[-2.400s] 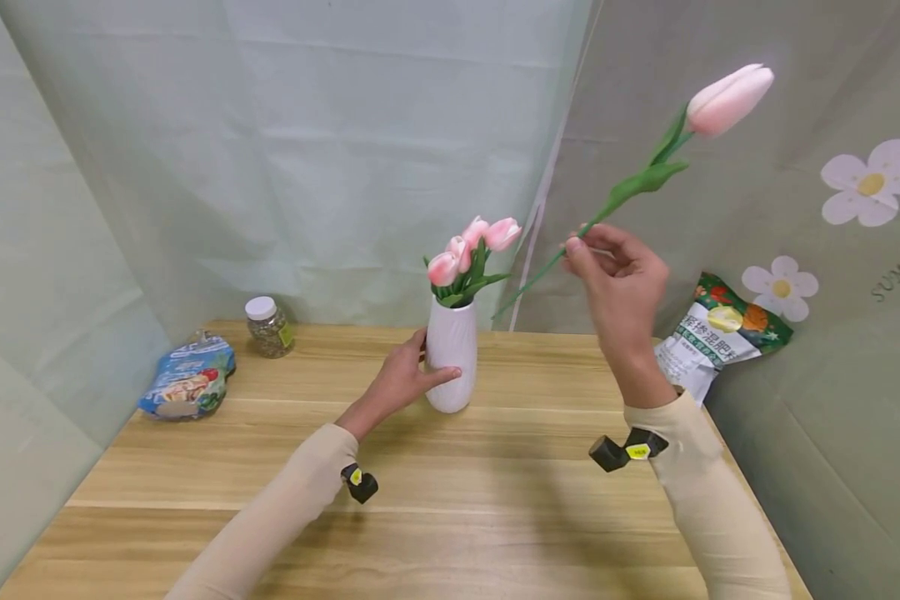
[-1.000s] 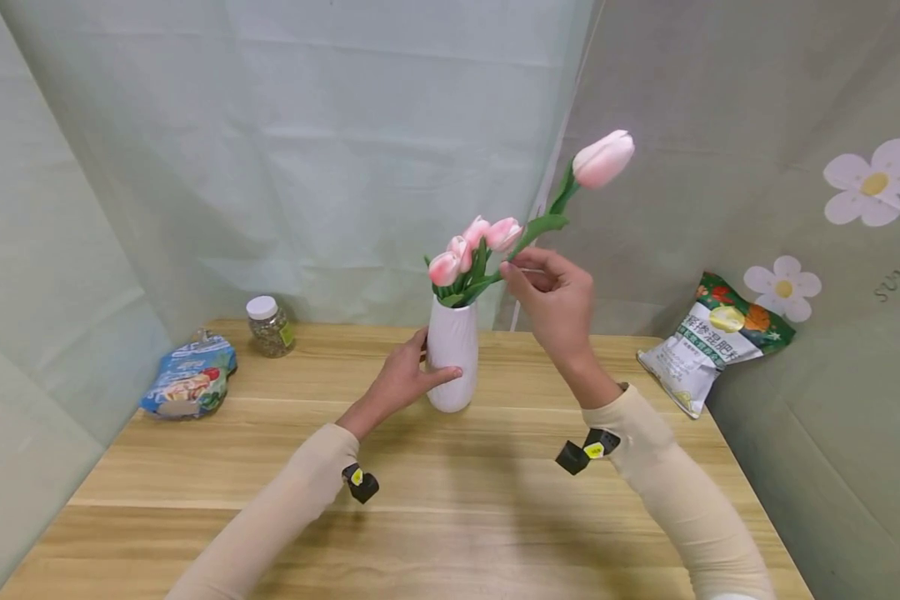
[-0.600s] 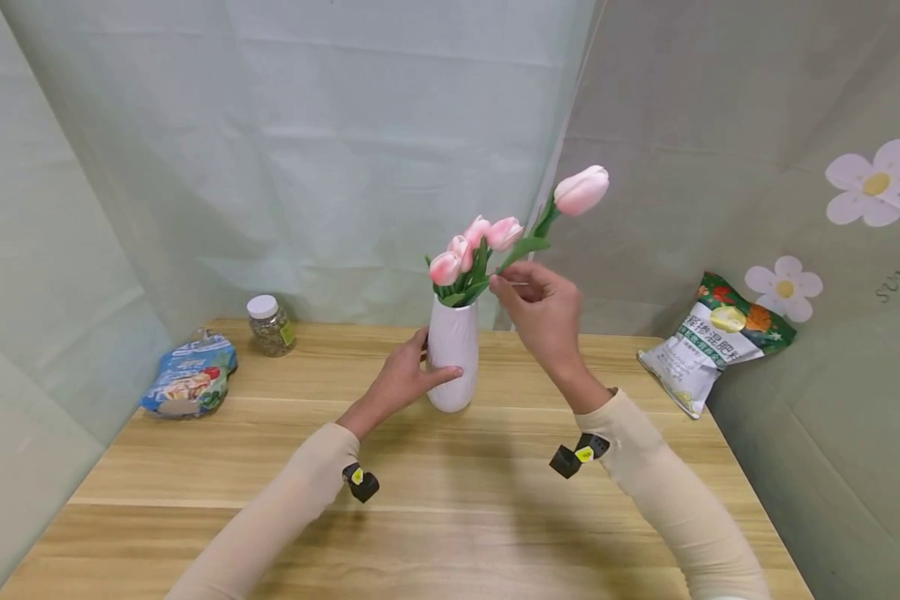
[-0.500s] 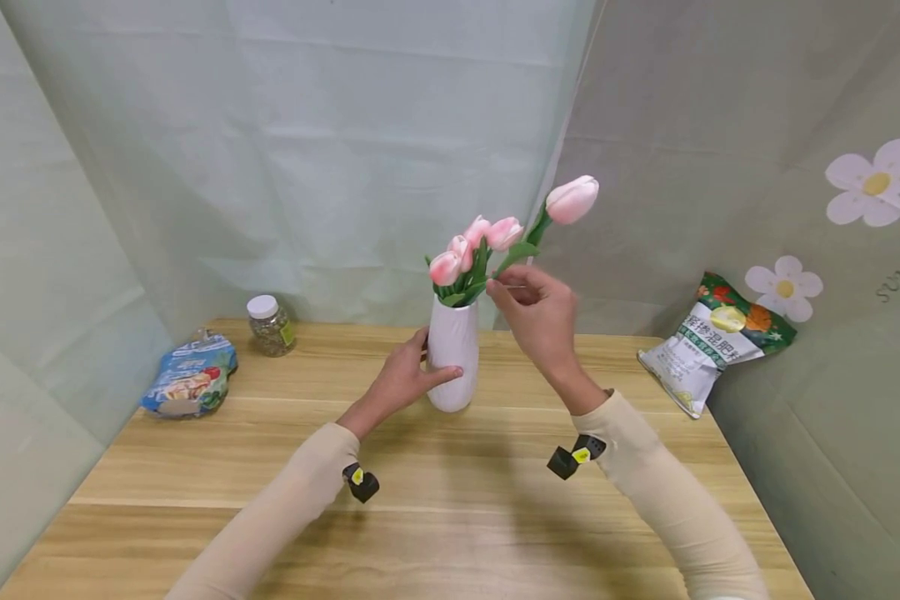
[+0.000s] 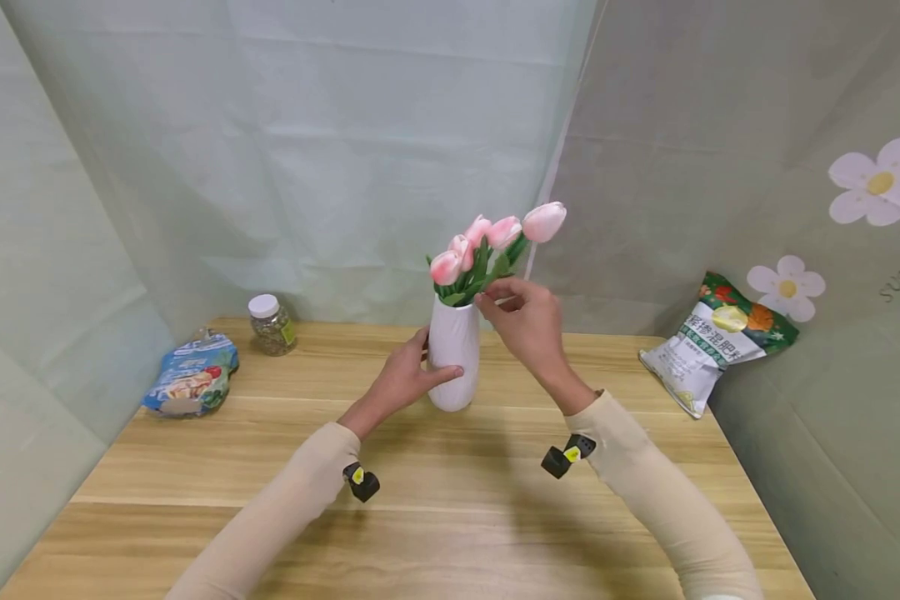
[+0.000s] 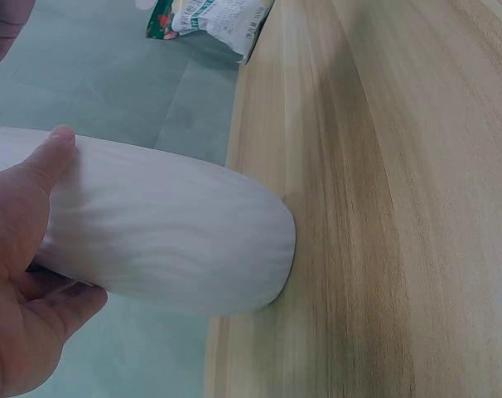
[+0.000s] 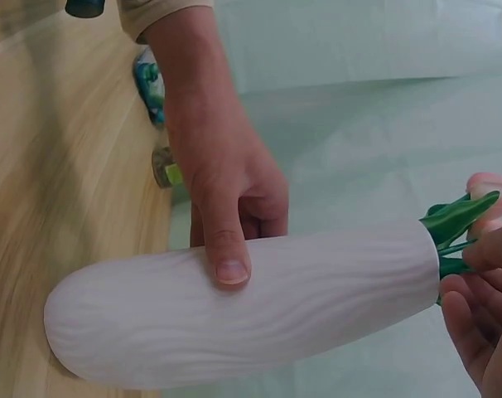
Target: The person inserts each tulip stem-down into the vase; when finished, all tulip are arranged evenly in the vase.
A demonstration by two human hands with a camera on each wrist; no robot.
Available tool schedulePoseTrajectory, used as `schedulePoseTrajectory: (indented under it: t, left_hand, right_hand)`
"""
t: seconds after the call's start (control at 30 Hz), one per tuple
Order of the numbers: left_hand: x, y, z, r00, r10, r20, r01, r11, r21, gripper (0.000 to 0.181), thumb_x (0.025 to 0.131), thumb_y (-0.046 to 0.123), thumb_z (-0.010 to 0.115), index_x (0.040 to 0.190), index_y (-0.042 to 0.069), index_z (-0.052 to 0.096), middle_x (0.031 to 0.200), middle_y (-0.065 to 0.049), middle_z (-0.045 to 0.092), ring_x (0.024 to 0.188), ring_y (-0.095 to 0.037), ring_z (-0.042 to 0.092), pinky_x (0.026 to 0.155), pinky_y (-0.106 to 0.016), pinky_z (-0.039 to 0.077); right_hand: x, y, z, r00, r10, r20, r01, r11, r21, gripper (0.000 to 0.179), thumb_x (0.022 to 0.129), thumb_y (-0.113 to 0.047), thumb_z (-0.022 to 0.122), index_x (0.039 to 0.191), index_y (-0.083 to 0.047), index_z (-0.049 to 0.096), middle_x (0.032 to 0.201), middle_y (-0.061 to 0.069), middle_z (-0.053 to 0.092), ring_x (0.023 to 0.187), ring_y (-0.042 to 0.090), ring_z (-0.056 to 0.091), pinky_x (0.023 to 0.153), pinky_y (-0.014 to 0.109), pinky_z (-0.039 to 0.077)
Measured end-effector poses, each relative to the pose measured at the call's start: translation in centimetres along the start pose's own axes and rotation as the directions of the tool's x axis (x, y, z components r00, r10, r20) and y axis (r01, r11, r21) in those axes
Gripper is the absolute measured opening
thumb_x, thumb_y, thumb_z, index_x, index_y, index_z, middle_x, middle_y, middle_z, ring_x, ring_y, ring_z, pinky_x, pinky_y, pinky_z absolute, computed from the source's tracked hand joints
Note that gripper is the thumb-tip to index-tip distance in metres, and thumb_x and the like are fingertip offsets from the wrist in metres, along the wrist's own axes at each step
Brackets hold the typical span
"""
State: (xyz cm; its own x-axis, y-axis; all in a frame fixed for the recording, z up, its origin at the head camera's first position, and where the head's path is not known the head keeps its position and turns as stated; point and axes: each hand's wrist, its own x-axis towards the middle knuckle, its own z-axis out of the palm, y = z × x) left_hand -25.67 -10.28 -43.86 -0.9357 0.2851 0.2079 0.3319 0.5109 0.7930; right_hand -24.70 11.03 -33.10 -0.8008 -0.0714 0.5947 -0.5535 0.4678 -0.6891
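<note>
A white ribbed vase point(image 5: 452, 350) stands upright on the wooden table, and several pink tulips point(image 5: 465, 250) with green leaves rise from its mouth. My left hand point(image 5: 401, 379) grips the vase from the left, thumb across its front; the right wrist view shows this hand point(image 7: 226, 182) too. Just above the rim, my right hand point(image 5: 528, 321) pinches the stem of another pink tulip point(image 5: 544, 222), whose bloom leans out to the right of the others. The stem's lower end is hidden inside the vase and behind the fingers. In the left wrist view the vase point(image 6: 168, 224) base touches the table.
At the back left of the wooden table point(image 5: 420, 517) are a clear jar point(image 5: 272, 327) with a white lid and a blue printed bag point(image 5: 192, 375). A green and white bag point(image 5: 716, 342) leans on the right wall. Fabric walls point(image 5: 330, 167) close off the back and sides.
My right hand has come left and down with the tulip, from beside the vase to its rim; the bloom has sunk to nearly the others' height. The left hand stays on the vase.
</note>
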Motion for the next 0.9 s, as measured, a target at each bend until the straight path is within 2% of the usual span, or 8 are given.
schedulePoseTrajectory:
  t: [0.13, 0.47, 0.77, 0.9]
  left_hand:
    - [0.0, 0.0, 0.0, 1.000, 0.004, -0.001, -0.004, 1.000, -0.002, 0.090, 0.087, 0.047, 0.081, 0.153, 0.003, 0.039, 0.142, -0.016, 0.059, 0.127, -0.030, 0.060, 0.103, -0.047, 0.054]
    - [0.1, -0.2, 0.1, 1.000, 0.004, 0.001, -0.004, 1.000, 0.002, 0.091, 0.086, 0.048, 0.081, 0.153, 0.003, 0.039, 0.142, -0.016, 0.058, 0.127, -0.030, 0.061, 0.102, -0.046, 0.055]
    - [0.1, -0.2, 0.1, 1.000, 0.023, -0.001, -0.023, 1.000, -0.006, 0.090, 0.087, 0.047, 0.081, 0.153, 0.003, 0.039, 0.142, -0.015, 0.059, 0.128, -0.028, 0.060, 0.104, -0.045, 0.054]
    - [0.1, -0.2, 0.0, 1.000, 0.015, -0.001, -0.015, 1.000, -0.005, 0.090, 0.087, 0.048, 0.080, 0.153, 0.004, 0.039, 0.142, -0.014, 0.059, 0.128, -0.027, 0.060, 0.103, -0.045, 0.054]
  right_hand:
    - [0.0, -0.1, -0.1, 1.000, 0.020, 0.023, -0.020, 1.000, 0.019, 0.018, 0.090, -0.022, 0.079, 0.101, -0.008, 0.079, 0.093, 0.004, 0.077, 0.077, 0.019, 0.074, 0.069, 0.039, 0.063]
    - [0.1, -0.6, -0.3, 0.999, -0.003, -0.037, 0.006, 0.997, 0.080, 0.020, 0.090, -0.023, 0.080, 0.103, -0.008, 0.079, 0.094, 0.004, 0.078, 0.075, 0.018, 0.074, 0.066, 0.036, 0.063]
    - [-0.1, 0.1, 0.8, 1.000, 0.011, 0.007, -0.011, 1.000, -0.028, 0.018, 0.092, -0.024, 0.079, 0.100, -0.008, 0.081, 0.094, 0.005, 0.078, 0.076, 0.018, 0.075, 0.064, 0.036, 0.063]
    - [-0.4, 0.3, 1.0, 1.000, 0.012, 0.015, -0.011, 0.999, -0.035, 0.018, 0.091, -0.024, 0.079, 0.100, -0.009, 0.082, 0.092, 0.005, 0.078, 0.074, 0.019, 0.075, 0.062, 0.037, 0.062]
